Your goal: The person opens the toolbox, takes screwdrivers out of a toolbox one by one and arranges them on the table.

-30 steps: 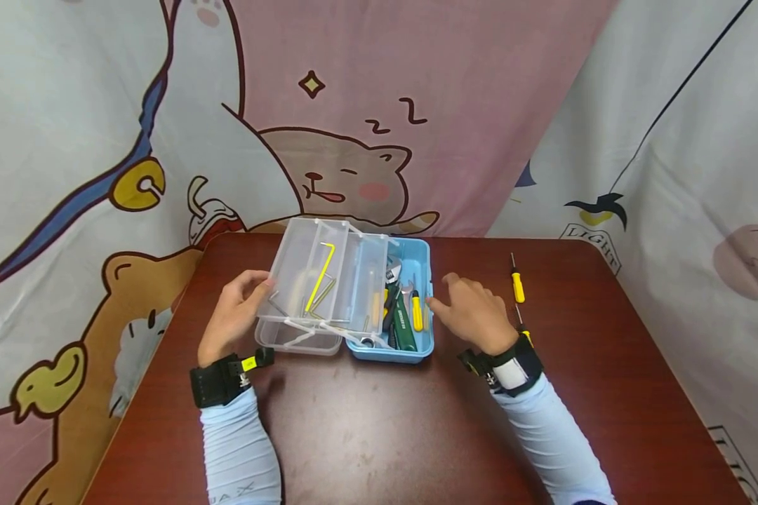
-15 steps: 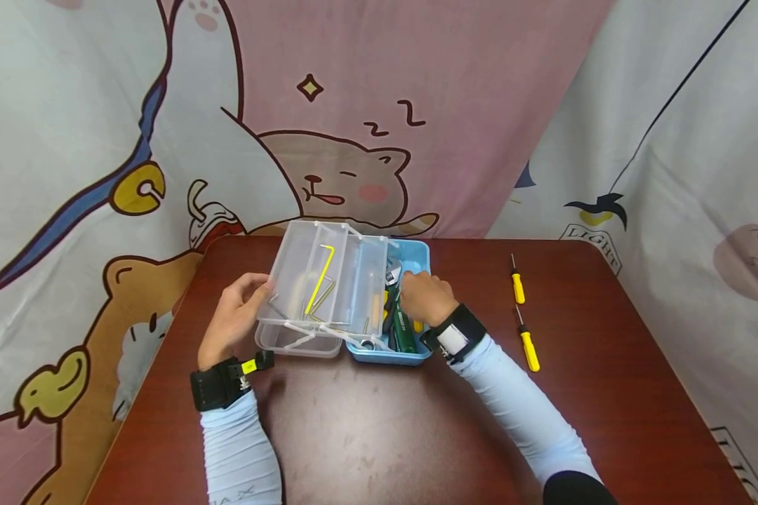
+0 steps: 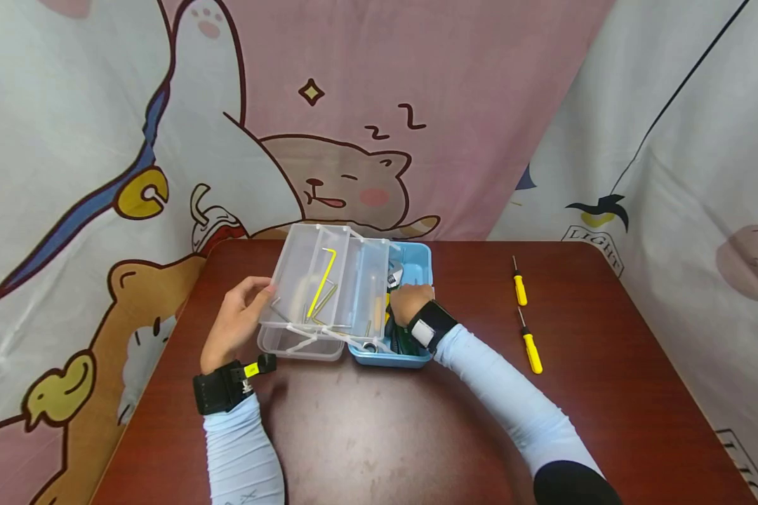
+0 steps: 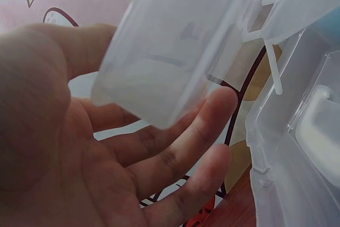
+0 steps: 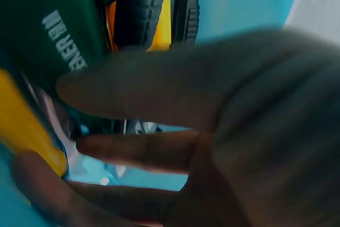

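Note:
My left hand (image 3: pixel 234 322) holds the left edge of a clear plastic tray (image 3: pixel 293 270), the tray's side between thumb and fingers in the left wrist view. On the tray lie a yellow hex key (image 3: pixel 321 284) and several metal hex keys. My right hand (image 3: pixel 410 301) is down inside the light blue toolbox (image 3: pixel 422 257). In the right wrist view its thumb lies over a green handle (image 5: pixel 32 19) with white lettering. Its other fingers are spread lower down, one fingertip at a yellow handle (image 5: pixel 29 126). In the head view this hand hides part of the tools.
Two yellow-handled screwdrivers (image 3: pixel 521 289) lie one behind the other on the brown table (image 3: pixel 366 428), right of the box. An adjustable wrench (image 3: pixel 394 275) shows at the back of the box. A printed cloth (image 3: pixel 480 105) hangs behind the table.
My right hand has moved left from beside the toolbox into it, then lower among the tools, uncovering the nearer screwdriver on the table. My left hand stays at the tray.

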Tool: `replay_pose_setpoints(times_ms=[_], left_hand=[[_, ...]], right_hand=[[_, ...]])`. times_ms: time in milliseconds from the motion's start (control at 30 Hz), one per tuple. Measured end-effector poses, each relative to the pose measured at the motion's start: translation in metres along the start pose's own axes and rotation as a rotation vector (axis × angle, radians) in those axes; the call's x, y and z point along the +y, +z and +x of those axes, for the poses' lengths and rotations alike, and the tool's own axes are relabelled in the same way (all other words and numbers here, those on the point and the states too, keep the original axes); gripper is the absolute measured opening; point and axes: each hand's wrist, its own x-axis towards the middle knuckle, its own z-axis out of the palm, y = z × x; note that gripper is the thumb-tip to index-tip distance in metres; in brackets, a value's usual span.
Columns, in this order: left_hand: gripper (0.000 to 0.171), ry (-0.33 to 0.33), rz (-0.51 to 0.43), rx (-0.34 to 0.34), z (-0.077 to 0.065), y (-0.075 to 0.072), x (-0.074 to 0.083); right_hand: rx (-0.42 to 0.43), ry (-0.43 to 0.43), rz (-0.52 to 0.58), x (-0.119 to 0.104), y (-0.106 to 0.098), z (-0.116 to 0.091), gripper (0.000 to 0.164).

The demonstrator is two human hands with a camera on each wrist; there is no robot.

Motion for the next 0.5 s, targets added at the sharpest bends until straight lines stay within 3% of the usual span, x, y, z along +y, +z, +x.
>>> replay_pose_setpoints(times_ms=[333,500], left_hand=[[0.052,0.007,0.030,0.000,0.001,-0.003,0.002],[0.053,-0.001,0.023,-0.003,0.000,-0.001,0.001]], right_hand=[[0.003,-0.013,0.085,0.010,0.001,0.009,0.019],[-0.009,-0.002,0.055,0.010,0.003,0.013,0.020]])
